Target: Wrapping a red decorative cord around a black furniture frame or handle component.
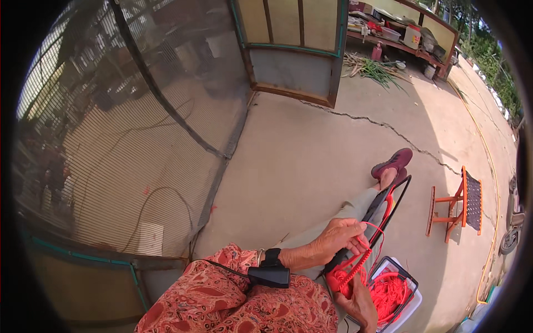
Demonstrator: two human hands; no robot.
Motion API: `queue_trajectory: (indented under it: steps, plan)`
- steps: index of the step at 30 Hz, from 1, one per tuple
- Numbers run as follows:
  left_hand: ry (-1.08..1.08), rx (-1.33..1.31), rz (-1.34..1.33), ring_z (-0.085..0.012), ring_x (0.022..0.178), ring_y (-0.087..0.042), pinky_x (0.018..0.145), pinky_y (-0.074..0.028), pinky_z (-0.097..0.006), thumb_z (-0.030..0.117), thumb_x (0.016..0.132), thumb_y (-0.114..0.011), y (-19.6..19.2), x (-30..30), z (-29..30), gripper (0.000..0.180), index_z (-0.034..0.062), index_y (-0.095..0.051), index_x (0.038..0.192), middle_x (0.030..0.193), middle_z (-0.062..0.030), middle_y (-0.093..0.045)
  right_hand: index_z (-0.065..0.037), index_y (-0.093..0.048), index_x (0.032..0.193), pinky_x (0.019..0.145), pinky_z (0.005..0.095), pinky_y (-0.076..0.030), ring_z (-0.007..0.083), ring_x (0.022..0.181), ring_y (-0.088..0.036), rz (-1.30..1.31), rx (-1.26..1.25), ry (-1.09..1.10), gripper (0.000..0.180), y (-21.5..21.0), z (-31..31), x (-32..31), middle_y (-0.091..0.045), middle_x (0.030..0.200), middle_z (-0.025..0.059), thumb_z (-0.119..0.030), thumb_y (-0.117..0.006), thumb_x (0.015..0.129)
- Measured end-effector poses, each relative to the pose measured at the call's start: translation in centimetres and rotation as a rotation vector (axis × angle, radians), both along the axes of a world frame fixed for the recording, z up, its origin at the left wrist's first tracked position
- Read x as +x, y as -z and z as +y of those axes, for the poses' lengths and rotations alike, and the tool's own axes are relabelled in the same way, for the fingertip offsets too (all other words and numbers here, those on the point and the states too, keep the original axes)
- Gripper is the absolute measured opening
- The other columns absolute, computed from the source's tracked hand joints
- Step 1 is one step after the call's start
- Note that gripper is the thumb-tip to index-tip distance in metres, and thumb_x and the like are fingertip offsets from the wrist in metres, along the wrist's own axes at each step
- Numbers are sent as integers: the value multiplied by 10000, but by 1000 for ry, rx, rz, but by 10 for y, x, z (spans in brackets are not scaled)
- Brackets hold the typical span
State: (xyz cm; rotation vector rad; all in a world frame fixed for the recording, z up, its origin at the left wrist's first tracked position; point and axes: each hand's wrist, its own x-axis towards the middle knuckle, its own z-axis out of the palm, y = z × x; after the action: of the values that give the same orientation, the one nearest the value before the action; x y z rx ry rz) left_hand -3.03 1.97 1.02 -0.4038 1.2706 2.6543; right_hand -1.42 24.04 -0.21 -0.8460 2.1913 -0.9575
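I sit with a dark metal frame [395, 197] lying along my outstretched leg. My left hand [337, 237] grips the frame's near end, fingers curled around a strand of red cord [371, 228] looped over it. My right hand [358, 302] is lower down, closed on a bundle of wound red cord [345, 273] against the frame. A white tub [412, 307] beside my right hand holds a loose heap of the same red cord [390, 294].
A large wire-mesh screen [139, 139] stands close on my left. An orange folding stool [463, 202] lies tipped on the cracked concrete to my right. A door panel [294, 50] and a cluttered shelf [400, 36] are far ahead. A dark strap and small box [270, 272] sit on my left wrist.
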Motion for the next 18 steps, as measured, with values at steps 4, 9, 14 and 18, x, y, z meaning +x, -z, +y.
queue_trajectory:
  steps: [4, 9, 14, 18]
  plan:
    - [-20, 7, -26, -208, 824, -656, 716, -546, -318, 333, 962, -542, 0, 7, -10, 367, -27, -593, 910, 904, -144, -655, 7, -642, 1023, 731, 393, -455, 361, 816, -567, 588, -216, -133, 272, -34, -12, -6, -635, 952, 151, -52, -631, 758]
    - [-47, -184, 33, -146, 784, -614, 691, -503, -271, 320, 950, -562, 19, 6, -9, 337, -7, -603, 882, 891, -98, -648, -61, -558, 1243, 1103, 375, -292, 358, 1294, -416, -228, 107, 20, 501, -23, -21, -24, -477, 1353, 238, -63, -651, 750]
    - [-107, -356, -4, -61, 635, -491, 571, -390, -200, 286, 916, -577, 11, 16, -6, 291, 39, -636, 776, 775, -3, -606, 39, -526, 1024, 725, 255, -510, 130, 795, -631, -127, -271, 299, 277, -15, -50, -32, -662, 922, 105, 24, -657, 781]
    - [52, -195, 39, -60, 779, -554, 682, -460, -224, 281, 938, -593, 17, 22, -2, 269, 20, -656, 924, 862, -1, -614, 10, -549, 931, 686, 239, -481, 111, 794, -589, 61, -344, 403, 217, -21, -54, -30, -581, 878, 57, -5, -696, 772]
